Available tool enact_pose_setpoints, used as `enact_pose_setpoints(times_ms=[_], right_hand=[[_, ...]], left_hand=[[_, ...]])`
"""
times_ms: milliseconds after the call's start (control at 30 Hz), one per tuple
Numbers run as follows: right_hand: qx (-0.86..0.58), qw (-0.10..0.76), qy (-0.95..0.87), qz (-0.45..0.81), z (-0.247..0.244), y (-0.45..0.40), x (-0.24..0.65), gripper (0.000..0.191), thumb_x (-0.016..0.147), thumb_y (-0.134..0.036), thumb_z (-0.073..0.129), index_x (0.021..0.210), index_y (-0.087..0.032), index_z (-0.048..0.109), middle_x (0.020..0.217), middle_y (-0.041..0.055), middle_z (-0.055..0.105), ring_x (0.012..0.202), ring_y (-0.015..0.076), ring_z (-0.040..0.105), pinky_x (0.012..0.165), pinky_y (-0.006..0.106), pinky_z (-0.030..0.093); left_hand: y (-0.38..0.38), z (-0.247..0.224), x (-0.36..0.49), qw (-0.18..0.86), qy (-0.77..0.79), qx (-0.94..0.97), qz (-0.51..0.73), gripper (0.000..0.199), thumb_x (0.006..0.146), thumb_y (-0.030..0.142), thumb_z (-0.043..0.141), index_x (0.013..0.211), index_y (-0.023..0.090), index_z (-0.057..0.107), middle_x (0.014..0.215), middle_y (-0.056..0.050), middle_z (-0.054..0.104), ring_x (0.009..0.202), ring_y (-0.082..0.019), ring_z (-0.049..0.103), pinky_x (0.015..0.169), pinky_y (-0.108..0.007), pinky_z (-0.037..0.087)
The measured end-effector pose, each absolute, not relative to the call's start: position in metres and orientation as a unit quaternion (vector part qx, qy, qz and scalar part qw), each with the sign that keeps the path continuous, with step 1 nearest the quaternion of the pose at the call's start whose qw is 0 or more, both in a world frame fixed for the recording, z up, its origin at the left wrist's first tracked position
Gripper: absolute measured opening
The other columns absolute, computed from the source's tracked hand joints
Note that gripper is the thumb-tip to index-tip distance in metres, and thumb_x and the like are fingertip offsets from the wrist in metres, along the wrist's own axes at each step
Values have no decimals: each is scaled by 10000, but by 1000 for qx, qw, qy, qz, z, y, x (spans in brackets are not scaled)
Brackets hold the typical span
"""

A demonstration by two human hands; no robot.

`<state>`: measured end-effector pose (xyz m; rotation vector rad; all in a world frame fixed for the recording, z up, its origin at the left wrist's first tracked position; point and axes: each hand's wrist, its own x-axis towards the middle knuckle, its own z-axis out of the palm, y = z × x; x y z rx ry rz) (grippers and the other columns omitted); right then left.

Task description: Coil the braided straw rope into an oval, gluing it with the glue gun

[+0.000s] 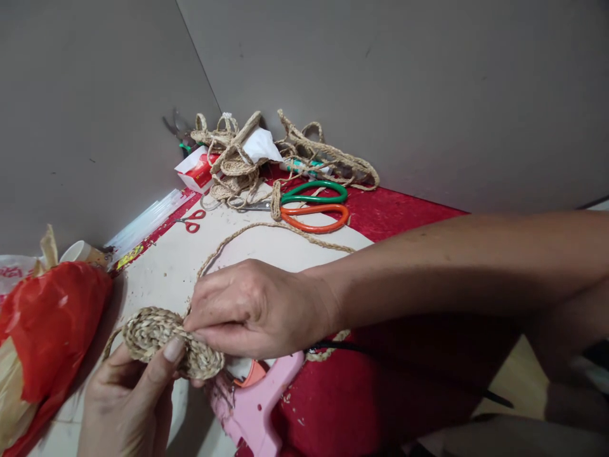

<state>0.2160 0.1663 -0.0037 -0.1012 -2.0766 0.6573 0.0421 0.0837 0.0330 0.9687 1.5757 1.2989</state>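
My left hand [133,393] grips an oval coil of braided straw cord [155,333], its thumb pressed on the coil's face. Fingers bent in a pinch, my right hand [257,311] is at the coil's upper right edge, on the cord there; its fingertips partly hide the spot. From this place a loose length of braided cord [266,225] arches up over the white board and passes behind my right forearm. Just below my right hand lies a pink glue gun [266,400] with an orange trigger; part of it is behind the coil and hand.
Scissors with green and orange handles [314,209] and small red scissors [194,221] lie on the white board [157,279]. Behind them are a heap of braided cord [238,152], a red-and-white box [197,168] and clear sticks [147,222]. A red plastic bag [61,324] and paper cup [80,252] stand left.
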Motion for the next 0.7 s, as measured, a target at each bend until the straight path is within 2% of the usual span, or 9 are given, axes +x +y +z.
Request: enact_pose_setpoints(times_ms=[100, 167, 333, 467, 700], right_hand=[[-44, 516, -789, 331, -3, 163, 213, 204, 866, -80, 513, 884, -12, 704, 790, 100, 680, 717, 102, 594, 715, 200, 501], [-74, 533, -744, 395, -1, 160, 212, 151, 824, -70, 561, 854, -17, 700, 749, 65, 665, 647, 70, 557, 654, 170, 491], [-106, 522, -678, 506, 3, 156, 211, 77, 774, -64, 597, 774, -43, 671, 689, 18, 631, 585, 43, 514, 561, 142, 448], [-108, 511, -659, 542, 3, 154, 211, 81, 764, -55, 590, 737, -48, 666, 678, 7, 612, 584, 33, 500, 548, 130, 425], [-131, 482, -612, 613, 6, 151, 210, 62, 735, -47, 583, 706, -68, 633, 644, -25, 575, 567, 15, 463, 539, 115, 409]], left_hand=[[81, 30, 36, 423, 632, 384, 525, 223, 557, 284, 899, 733, 215, 781, 703, -38, 718, 623, -196, 664, 585, -294, 590], [80, 30, 33, 410, 632, 382, 536, 233, 558, 288, 900, 750, 231, 779, 708, -22, 718, 606, -170, 654, 577, -261, 582], [80, 31, 34, 399, 639, 362, 549, 259, 508, 276, 928, 692, 213, 757, 644, 7, 695, 568, -105, 619, 567, -155, 538], [80, 30, 36, 382, 664, 337, 547, 305, 465, 302, 943, 676, 205, 745, 639, 8, 701, 563, -115, 635, 581, -171, 553], [79, 25, 31, 354, 668, 386, 529, 305, 510, 371, 920, 748, 254, 768, 695, 22, 722, 711, -151, 702, 655, -159, 547]])
